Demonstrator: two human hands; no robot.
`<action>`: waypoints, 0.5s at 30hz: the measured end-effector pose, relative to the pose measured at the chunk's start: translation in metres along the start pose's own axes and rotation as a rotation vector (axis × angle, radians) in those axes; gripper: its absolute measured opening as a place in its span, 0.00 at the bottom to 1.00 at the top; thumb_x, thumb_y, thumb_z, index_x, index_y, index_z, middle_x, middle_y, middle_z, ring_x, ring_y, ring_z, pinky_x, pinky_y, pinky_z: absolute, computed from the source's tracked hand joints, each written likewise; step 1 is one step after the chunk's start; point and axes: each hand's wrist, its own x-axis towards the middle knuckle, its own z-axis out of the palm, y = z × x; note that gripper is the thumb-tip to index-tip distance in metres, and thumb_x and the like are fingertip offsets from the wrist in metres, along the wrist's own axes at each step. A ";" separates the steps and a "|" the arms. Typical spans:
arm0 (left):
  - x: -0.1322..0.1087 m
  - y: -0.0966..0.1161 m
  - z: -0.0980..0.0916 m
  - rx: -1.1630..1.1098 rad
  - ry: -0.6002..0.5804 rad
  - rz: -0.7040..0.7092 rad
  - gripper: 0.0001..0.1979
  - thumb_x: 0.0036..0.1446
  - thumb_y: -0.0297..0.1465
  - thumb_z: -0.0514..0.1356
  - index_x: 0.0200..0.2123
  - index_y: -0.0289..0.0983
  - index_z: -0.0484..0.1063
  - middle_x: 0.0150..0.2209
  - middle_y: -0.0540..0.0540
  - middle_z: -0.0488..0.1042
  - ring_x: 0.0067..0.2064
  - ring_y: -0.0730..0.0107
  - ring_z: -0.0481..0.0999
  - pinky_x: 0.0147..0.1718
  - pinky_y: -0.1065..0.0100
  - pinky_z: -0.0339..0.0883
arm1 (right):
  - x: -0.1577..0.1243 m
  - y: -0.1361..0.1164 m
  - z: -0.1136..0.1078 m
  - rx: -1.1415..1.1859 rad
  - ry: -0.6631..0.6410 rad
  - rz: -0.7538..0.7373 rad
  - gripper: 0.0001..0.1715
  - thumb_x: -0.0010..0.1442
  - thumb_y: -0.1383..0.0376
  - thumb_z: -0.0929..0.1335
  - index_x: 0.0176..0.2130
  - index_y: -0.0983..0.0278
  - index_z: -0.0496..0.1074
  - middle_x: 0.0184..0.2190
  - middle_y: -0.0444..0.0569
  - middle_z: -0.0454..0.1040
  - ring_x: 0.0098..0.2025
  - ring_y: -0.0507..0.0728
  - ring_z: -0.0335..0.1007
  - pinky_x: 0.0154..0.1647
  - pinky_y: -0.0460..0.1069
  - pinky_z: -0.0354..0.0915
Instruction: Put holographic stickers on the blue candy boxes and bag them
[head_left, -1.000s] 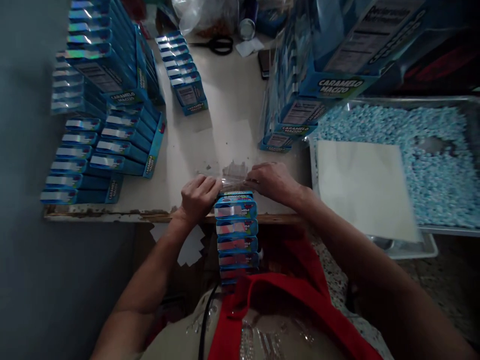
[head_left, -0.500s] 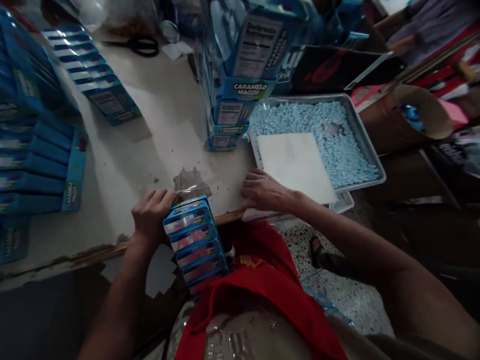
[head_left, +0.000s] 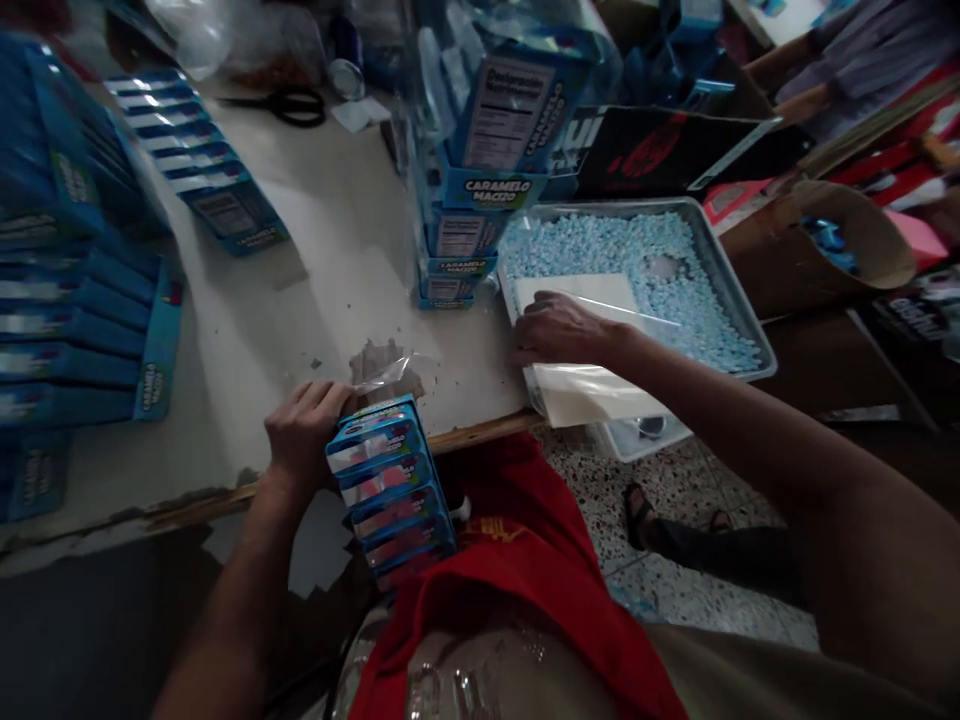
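A stack of blue candy boxes (head_left: 390, 492) leans between the table edge and my red apron. At its upper left end, my left hand (head_left: 306, 430) has its fingers curled round clear plastic film (head_left: 386, 376) that sticks out over the tabletop. My right hand (head_left: 559, 330) is over the cream sheet (head_left: 592, 395) at the near left corner of the metal tray, its fingers bent and pressed together. A thin transparent strip lies beside this hand, and whether the fingers pinch it is hard to tell. Pale blue candies (head_left: 600, 240) fill the tray (head_left: 763, 350).
Wrapped blue boxes (head_left: 487, 190) stand tall behind the tray's left side. More blue boxes (head_left: 82, 330) fill the left of the table (head_left: 330, 240). Black scissors (head_left: 296, 105) lie at the back. A cardboard container (head_left: 780, 240) stands right, and another person's arms (head_left: 802, 100) show at upper right.
My right hand has moved up and right from the table edge onto the cream sheet. That sheet now sits lower, past the tray's near edge. My left hand has hardly moved.
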 end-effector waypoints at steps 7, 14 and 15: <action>-0.005 -0.003 0.001 -0.022 -0.012 -0.091 0.12 0.67 0.32 0.60 0.30 0.40 0.76 0.29 0.46 0.76 0.35 0.65 0.74 0.31 0.65 0.57 | 0.007 -0.036 0.035 0.125 0.220 -0.040 0.33 0.74 0.46 0.59 0.27 0.62 0.72 0.31 0.52 0.73 0.39 0.59 0.65 0.46 0.56 0.57; -0.007 -0.001 -0.001 -0.059 0.110 -0.188 0.10 0.64 0.29 0.60 0.29 0.40 0.76 0.28 0.46 0.75 0.32 0.66 0.71 0.33 0.65 0.60 | -0.011 -0.030 0.040 0.515 0.607 -0.060 0.23 0.70 0.48 0.64 0.30 0.59 0.68 0.39 0.53 0.72 0.42 0.60 0.68 0.45 0.56 0.67; -0.007 0.000 -0.002 -0.044 0.110 -0.184 0.09 0.64 0.29 0.60 0.30 0.41 0.77 0.28 0.46 0.75 0.33 0.66 0.71 0.33 0.65 0.60 | -0.010 -0.035 0.035 0.511 0.672 -0.059 0.20 0.69 0.49 0.66 0.33 0.59 0.69 0.40 0.53 0.73 0.43 0.60 0.69 0.46 0.57 0.68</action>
